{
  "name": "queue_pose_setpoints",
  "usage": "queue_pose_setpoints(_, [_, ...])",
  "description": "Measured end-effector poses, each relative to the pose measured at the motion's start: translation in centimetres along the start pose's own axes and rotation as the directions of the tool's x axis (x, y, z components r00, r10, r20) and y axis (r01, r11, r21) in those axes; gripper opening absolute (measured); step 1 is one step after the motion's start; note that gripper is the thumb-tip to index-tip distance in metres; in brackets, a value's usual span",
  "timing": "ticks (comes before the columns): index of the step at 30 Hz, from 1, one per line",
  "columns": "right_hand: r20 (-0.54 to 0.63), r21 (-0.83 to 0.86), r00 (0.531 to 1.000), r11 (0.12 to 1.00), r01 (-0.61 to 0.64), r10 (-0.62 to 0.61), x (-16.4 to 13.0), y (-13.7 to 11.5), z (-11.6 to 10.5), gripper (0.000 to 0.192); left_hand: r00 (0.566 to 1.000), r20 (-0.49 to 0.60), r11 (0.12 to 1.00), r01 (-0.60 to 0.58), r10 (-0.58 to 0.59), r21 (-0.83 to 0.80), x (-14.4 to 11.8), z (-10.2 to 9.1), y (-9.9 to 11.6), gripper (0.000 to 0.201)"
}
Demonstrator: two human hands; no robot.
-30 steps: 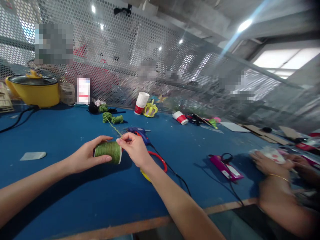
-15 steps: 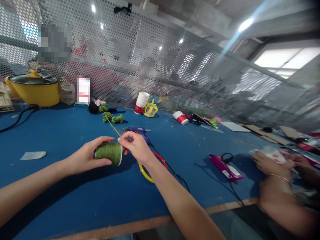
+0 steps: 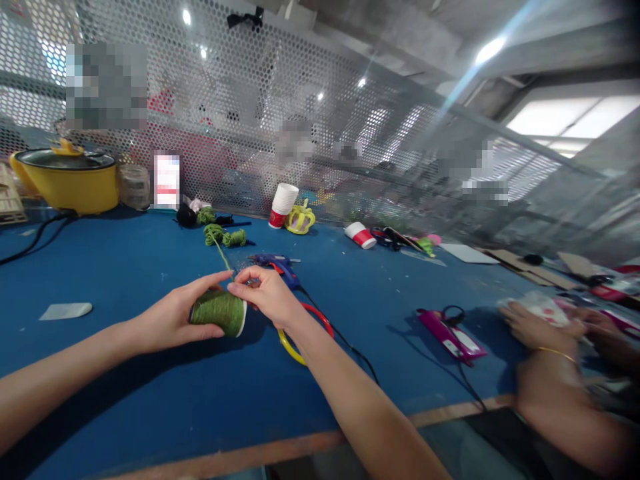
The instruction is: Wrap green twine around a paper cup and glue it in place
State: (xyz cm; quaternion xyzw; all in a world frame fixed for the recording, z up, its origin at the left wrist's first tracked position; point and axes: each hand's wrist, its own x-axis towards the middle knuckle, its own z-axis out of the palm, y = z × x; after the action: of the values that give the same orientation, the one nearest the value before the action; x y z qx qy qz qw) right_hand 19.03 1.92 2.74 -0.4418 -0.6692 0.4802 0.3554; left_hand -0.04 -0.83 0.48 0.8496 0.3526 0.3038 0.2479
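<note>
On the blue table [image 3: 125, 280], the left hand [image 3: 173, 319] has tilted the cord-wrapped cup [image 3: 220, 312] it grips, while the right hand [image 3: 267, 297] still pinches the green cord [image 3: 221, 251], so winding continues

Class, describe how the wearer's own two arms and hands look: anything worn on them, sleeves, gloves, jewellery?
Both forearms are bare up to the picture's edge, with no sleeve showing. The left hand and the right hand wear no gloves, and no ring, watch or bracelet shows on them.
</note>
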Motion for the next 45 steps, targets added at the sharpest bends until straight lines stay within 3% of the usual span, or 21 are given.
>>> queue_pose_setpoints(7, [0.054, -0.034, 0.995, 0.996, -0.080, 0.082, 0.1, 0.1, -0.1, 0.016, 0.995, 0.093, 0.997, -0.036, 0.029, 0.070, 0.0, -0.3, 0.2, 0.061])
queue_pose_setpoints(19, [0.093, -0.079, 0.992, 0.994, -0.078, 0.085, -0.1, -0.9, -0.4, 0.034, 0.994, 0.112, 0.992, -0.027, 0.013, 0.122, 0.3, -0.6, 0.5, 0.045])
queue_pose_setpoints(22, [-0.113, -0.297, 0.991, 0.949, -0.102, 0.071, 1.0, -0.8, -2.8, 0.026, 0.994, 0.106, 0.993, -0.016, 0.003, 0.121, 0.4, -0.6, 0.7, 0.046])
queue_pose_setpoints(24, [-0.341, -0.483, 0.939, 0.851, -0.207, 0.035, 2.0, -0.3, -5.1, 0.023, 0.995, 0.101, 0.993, -0.011, -0.001, 0.120, 0.4, -0.7, 0.9, 0.046])
queue_pose_setpoints(25, [-0.391, -0.512, 0.920, 0.824, -0.242, 0.027, 2.6, 0.2, -6.3, 0.019, 0.995, 0.096, 0.993, -0.008, -0.003, 0.121, 0.5, -0.7, 0.9, 0.046])
queue_pose_setpoints(27, [-0.424, -0.545, 0.905, 0.787, -0.290, 0.040, 3.5, 1.2, -8.3, 0.016, 0.997, 0.080, 0.992, -0.001, -0.009, 0.128, 0.5, -0.9, 0.8, 0.045])
queue_pose_setpoints(29, [-0.426, -0.559, 0.901, 0.759, -0.333, 0.082, 4.0, 2.4, -9.2, 0.025, 0.998, 0.058, 0.990, 0.005, -0.013, 0.140, 0.6, -1.0, 0.7, 0.045])
queue_pose_setpoints(32, [-0.445, -0.554, 0.889, 0.749, -0.363, 0.102, 4.3, 3.8, -8.9, 0.030, 0.999, 0.031, 0.988, 0.005, -0.010, 0.155, 0.6, -1.2, 0.4, 0.044])
queue_pose_setpoints(36, [-0.494, -0.493, 0.866, 0.794, -0.356, 0.081, 4.2, 4.1, -8.1, 0.017, 1.000, 0.025, 0.982, 0.009, -0.014, 0.188, 0.6, -1.3, 0.1, 0.044])
queue_pose_setpoints(40, [-0.454, -0.387, 0.885, 0.874, -0.295, 0.098, 2.9, 1.9, -8.1, 0.021, 1.000, 0.002, 0.972, 0.008, -0.009, 0.233, 0.5, -1.2, -0.2, 0.045])
queue_pose_setpoints(45, [-0.260, -0.259, 0.957, 0.946, -0.195, 0.126, -0.4, -1.9, -6.8, 0.009, 1.000, -0.018, 0.965, -0.012, 0.017, 0.263, 0.6, -1.2, -0.6, 0.044])
